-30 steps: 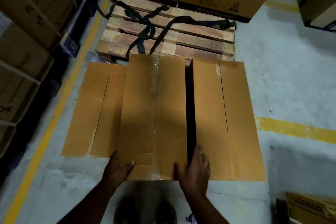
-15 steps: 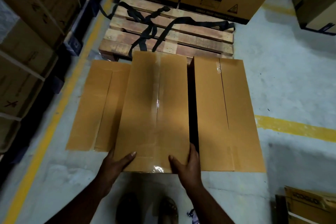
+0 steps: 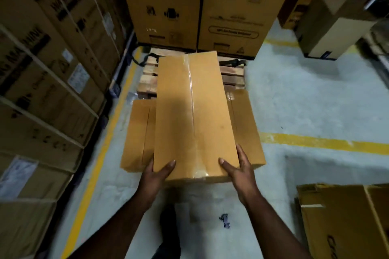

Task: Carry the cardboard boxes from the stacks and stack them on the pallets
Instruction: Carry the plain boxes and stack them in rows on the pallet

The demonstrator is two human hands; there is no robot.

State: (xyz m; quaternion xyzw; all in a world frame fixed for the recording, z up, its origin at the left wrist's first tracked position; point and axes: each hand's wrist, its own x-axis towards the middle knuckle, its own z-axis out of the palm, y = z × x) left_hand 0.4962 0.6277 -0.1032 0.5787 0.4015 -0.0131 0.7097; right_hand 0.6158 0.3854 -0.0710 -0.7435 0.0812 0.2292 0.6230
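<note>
Under my feet is a grey concrete floor marked with yellow lines. A wooden pallet sits on it ahead of me, with two flat brown boxes just in front: one on the left, one on the right. A small dark scrap lies near my shoe.

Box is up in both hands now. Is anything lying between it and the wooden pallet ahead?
No obstacle shows. The held box is gripped at its near end by the left hand and right hand, above two boxes on the floor. A black strap lies on the wooden pallet, whose middle the box hides.
</note>
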